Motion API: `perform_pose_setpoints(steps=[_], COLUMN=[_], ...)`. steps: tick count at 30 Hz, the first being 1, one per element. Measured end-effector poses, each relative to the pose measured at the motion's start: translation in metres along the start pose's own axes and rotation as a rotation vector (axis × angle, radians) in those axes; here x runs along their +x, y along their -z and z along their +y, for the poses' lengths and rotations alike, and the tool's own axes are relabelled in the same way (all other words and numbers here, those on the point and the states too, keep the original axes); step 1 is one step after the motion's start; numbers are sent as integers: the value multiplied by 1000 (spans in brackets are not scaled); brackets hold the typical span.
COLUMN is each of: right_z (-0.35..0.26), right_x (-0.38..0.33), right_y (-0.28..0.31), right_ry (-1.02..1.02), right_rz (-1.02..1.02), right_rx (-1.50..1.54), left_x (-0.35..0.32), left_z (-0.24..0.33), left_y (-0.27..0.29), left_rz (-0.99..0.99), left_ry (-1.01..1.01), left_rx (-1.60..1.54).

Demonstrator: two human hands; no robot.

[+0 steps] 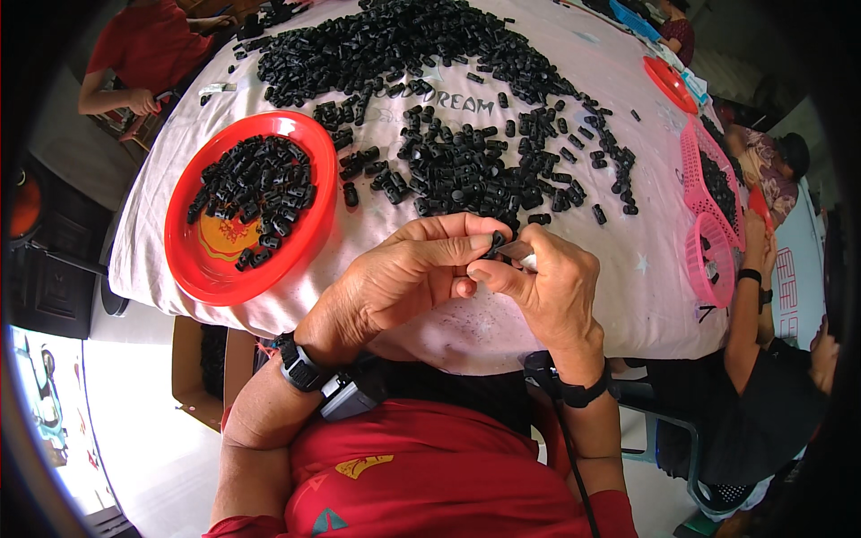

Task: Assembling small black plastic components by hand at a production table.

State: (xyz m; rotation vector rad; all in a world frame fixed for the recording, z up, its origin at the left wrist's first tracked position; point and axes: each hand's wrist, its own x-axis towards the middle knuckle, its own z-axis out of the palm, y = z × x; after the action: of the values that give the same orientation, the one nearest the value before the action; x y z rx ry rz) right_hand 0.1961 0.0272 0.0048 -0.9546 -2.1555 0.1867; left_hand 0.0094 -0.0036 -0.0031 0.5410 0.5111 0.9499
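Observation:
My left hand pinches a small black plastic part between thumb and fingertips, above the near edge of the table. My right hand is closed on a small tool with a thin metal tip and a whitish body. Its tip meets the black part; most of the tool is hidden by my fingers, so its exact kind is unclear. Just beyond my hands lies a loose heap of similar black parts. A red plastic basin on the left holds more black parts.
A pale pink printed cloth covers the table. A bigger pile of black parts lies at the far side. Pink baskets stand at the right, near another person's arms. A cardboard box sits below the left edge.

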Motion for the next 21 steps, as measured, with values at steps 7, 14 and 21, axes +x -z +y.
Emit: perform_pose_setpoints(steps=[7, 14, 21], right_z=[2, 5, 6], right_x=[0, -2, -5], right_y=[-1, -3, -3], right_ry=[3, -10, -31], right_rz=[10, -4, -35], right_rx=[0, 4, 15], left_x=[0, 0, -1], left_z=[-1, -3, -6], left_y=[0, -1, -2], left_rz=[-7, 26, 27], left_ry=[-20, -30, -16], left_rx=[-5, -24, -19])
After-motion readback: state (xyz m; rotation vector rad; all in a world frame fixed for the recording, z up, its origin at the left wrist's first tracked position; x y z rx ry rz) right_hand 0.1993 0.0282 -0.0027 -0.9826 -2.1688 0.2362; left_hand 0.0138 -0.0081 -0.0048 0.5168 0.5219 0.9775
